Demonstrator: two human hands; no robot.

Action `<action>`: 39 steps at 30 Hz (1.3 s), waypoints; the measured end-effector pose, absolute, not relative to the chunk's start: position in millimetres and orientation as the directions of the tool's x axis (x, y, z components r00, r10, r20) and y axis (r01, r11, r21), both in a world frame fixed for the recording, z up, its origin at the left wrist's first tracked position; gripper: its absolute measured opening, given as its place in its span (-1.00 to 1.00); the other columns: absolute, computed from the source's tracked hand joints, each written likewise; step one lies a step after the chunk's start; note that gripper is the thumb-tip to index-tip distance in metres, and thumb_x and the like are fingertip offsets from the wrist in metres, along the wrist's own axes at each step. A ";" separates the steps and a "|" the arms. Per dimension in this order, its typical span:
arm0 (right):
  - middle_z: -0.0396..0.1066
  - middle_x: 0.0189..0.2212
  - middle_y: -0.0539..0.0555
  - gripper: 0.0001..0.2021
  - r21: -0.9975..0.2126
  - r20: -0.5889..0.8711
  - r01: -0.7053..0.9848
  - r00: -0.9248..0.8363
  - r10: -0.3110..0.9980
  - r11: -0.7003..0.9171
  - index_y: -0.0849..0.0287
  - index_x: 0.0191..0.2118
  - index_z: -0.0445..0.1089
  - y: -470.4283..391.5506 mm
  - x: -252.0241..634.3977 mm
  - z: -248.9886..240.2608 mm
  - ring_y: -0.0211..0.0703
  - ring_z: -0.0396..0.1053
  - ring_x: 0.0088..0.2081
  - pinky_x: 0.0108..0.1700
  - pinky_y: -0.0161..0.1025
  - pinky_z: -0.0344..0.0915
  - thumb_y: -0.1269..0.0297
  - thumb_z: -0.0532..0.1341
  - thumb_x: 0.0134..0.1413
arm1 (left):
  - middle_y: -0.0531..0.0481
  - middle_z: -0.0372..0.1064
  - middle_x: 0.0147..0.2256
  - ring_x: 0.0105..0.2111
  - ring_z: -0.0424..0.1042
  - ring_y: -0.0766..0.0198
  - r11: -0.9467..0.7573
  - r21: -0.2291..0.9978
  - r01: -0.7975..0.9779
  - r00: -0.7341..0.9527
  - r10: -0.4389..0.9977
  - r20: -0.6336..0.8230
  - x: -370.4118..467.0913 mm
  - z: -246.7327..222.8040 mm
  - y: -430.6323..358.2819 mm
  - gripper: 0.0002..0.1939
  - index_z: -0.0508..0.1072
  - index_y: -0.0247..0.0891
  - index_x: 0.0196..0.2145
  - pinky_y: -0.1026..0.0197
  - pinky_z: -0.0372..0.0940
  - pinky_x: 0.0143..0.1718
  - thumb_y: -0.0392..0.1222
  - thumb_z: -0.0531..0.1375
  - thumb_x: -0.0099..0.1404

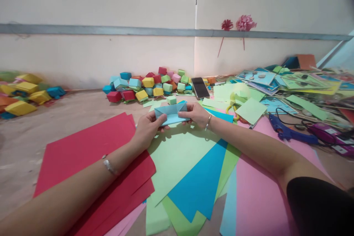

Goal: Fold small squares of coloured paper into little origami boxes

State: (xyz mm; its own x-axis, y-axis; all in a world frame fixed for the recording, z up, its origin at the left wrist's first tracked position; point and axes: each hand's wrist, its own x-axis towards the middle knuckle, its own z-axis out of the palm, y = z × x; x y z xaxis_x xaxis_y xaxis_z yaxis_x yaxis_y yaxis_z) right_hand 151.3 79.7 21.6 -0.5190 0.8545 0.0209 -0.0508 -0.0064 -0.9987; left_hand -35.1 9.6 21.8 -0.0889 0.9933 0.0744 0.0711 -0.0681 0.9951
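A partly folded sheet of light blue paper (172, 113) is held level between both hands, with slanted creases showing at its ends. My left hand (151, 125) pinches its left end, thumb on the near face and fingers behind and below. At the right end, my right hand (195, 114) grips it the same way. Below the hands lies pale green paper (179, 151), with a blue sheet (197, 184) across it. A stack of red paper (96, 155) is under my left forearm, and pink paper (260, 188) lies beneath my right arm.
Small folded paper boxes (148, 82) are heaped by the wall, with larger ones (26, 87) at far left. A phone (200, 87) lies behind my hands. To the right are yellow-handled scissors (231, 107), a blue glue gun (289, 131) with a cord, and piled cards (256, 76).
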 end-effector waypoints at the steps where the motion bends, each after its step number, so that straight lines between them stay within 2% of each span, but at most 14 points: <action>1: 0.42 -0.59 -0.08 -0.73 -0.998 0.005 -0.060 -0.521 0.854 -0.031 0.22 -0.39 0.40 79.5 151.6 22.4 -0.35 0.39 -0.65 -0.72 -0.51 0.12 0.30 0.47 -0.20 | 0.06 0.42 -0.57 -0.63 0.40 0.34 -0.071 0.996 0.050 -0.093 0.993 0.075 -35.0 21.9 9.7 -0.59 0.44 -0.31 -0.31 0.36 0.28 -0.67 0.04 0.39 0.02; 8: 0.43 -0.62 -0.01 -0.90 -0.970 -0.135 -0.096 -0.548 0.826 -0.222 0.26 -0.39 0.44 85.4 156.0 25.7 -0.29 0.43 -0.62 -0.69 -0.49 0.16 0.51 0.33 -0.10 | 0.05 0.44 -0.45 -0.53 0.52 0.27 -0.086 0.992 -0.096 -0.109 0.991 0.075 -34.3 20.3 12.8 -0.69 0.41 -0.30 -0.22 0.32 0.39 -0.57 -0.14 0.32 0.09; 12: 0.45 -0.60 0.02 -0.86 -0.961 -0.127 -0.129 -0.583 0.803 -0.246 0.27 -0.31 0.51 91.4 159.0 20.7 -0.25 0.45 -0.57 -0.65 -0.45 0.22 0.52 0.30 -0.08 | 0.02 0.47 -0.42 -0.49 0.55 0.22 -0.086 0.989 -0.123 -0.120 0.990 0.071 -35.4 16.1 15.2 -0.71 0.42 -0.29 -0.24 0.28 0.43 -0.55 -0.17 0.31 0.07; 17: 0.51 -0.47 0.04 -0.79 -0.960 -0.097 -0.126 -0.683 0.724 -0.248 0.25 -0.22 0.57 94.7 163.6 19.9 -0.27 0.48 -0.49 -0.43 -0.35 0.45 0.49 0.32 -0.06 | -0.01 0.49 -0.46 -0.50 0.54 0.18 -0.076 0.988 -0.137 -0.120 0.991 0.059 -36.6 15.3 14.9 -0.68 0.49 -0.29 -0.22 0.23 0.44 -0.55 -0.13 0.32 0.05; 23: 0.57 -0.46 0.12 -0.80 -0.974 -0.163 0.004 -0.709 0.686 -0.226 0.27 -0.20 0.57 97.3 165.0 21.8 -0.29 0.45 -0.56 -0.62 -0.46 0.26 0.43 0.33 -0.02 | -0.09 0.53 -0.43 -0.48 0.55 0.15 -0.018 0.980 -0.198 -0.106 0.994 -0.003 -37.7 20.3 14.5 -0.76 0.54 -0.35 -0.34 0.21 0.43 -0.52 -0.25 0.28 -0.05; 27: 0.55 -0.50 0.10 -0.83 -0.976 -0.165 0.007 -0.680 0.714 -0.219 0.28 -0.24 0.57 97.7 163.1 20.2 -0.37 0.36 -0.62 -0.61 -0.46 0.28 0.48 0.29 -0.01 | -0.13 0.52 -0.41 -0.45 0.54 0.11 -0.012 0.964 -0.265 -0.059 0.998 -0.004 -38.2 21.4 14.6 -0.75 0.54 -0.34 -0.40 0.15 0.45 -0.52 -0.10 0.28 -0.01; 29: 0.56 -0.50 0.10 -0.77 -0.977 -0.166 0.016 -0.685 0.709 -0.213 0.28 -0.22 0.57 96.9 162.3 21.0 -0.37 0.36 -0.62 -0.59 -0.45 0.30 0.52 0.24 -0.02 | -0.09 0.51 -0.42 -0.44 0.53 0.13 -0.025 0.976 -0.217 -0.073 0.997 0.010 -37.7 20.5 13.8 -0.69 0.52 -0.32 -0.37 0.16 0.46 -0.49 -0.03 0.34 0.00; 32: 0.57 -0.43 0.12 -0.68 -0.977 -0.160 0.009 -0.684 0.712 -0.212 0.29 -0.19 0.57 94.8 162.2 26.0 -0.27 0.47 -0.51 -0.48 -0.38 0.40 0.57 0.15 -0.06 | -0.01 0.49 -0.42 -0.43 0.52 0.19 -0.041 0.995 -0.092 -0.116 0.993 0.030 -37.2 18.8 12.3 -0.57 0.50 -0.30 -0.26 0.19 0.46 -0.45 -0.09 0.43 -0.10; 35: 0.57 -0.35 0.16 -0.73 -0.981 -0.119 -0.041 -0.645 0.755 -0.189 0.31 -0.21 0.55 92.8 161.7 30.8 -0.15 0.55 -0.35 -0.33 -0.28 0.48 0.51 0.15 -0.02 | 0.02 0.48 -0.40 -0.41 0.52 0.21 -0.098 0.995 0.006 -0.184 0.978 0.097 -38.1 18.3 11.9 -0.51 0.48 -0.28 -0.19 0.21 0.44 -0.43 -0.09 0.42 -0.11; 37: 0.55 -0.39 0.14 -0.79 -0.993 -0.074 -0.028 -0.591 0.803 -0.111 0.29 -0.18 0.52 91.5 159.9 30.5 -0.15 0.54 -0.37 -0.40 -0.31 0.45 0.39 0.23 0.05 | 0.02 0.47 -0.38 -0.42 0.50 0.23 -0.150 0.985 0.081 -0.215 0.963 0.165 -38.5 18.9 11.8 -0.50 0.47 -0.28 -0.16 0.22 0.41 -0.44 -0.08 0.40 -0.08; 39: 0.52 -0.48 0.06 -0.77 -0.998 -0.025 0.058 -0.546 0.837 0.008 0.26 -0.17 0.49 90.6 157.0 27.5 -0.21 0.48 -0.48 -0.51 -0.36 0.36 0.32 0.34 0.00 | 0.02 0.47 -0.37 -0.46 0.47 0.25 -0.188 0.973 0.130 -0.224 0.951 0.214 -38.1 19.8 11.4 -0.49 0.46 -0.29 -0.14 0.23 0.38 -0.47 -0.08 0.38 -0.07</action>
State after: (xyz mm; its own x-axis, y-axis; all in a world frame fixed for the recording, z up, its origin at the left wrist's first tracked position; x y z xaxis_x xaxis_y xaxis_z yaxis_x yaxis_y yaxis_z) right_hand 157.0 90.6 27.5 -0.5459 0.8375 -0.0249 0.0581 0.0082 -0.9983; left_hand -38.1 11.4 19.8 -0.2240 0.9508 0.2138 0.1302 -0.1883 0.9735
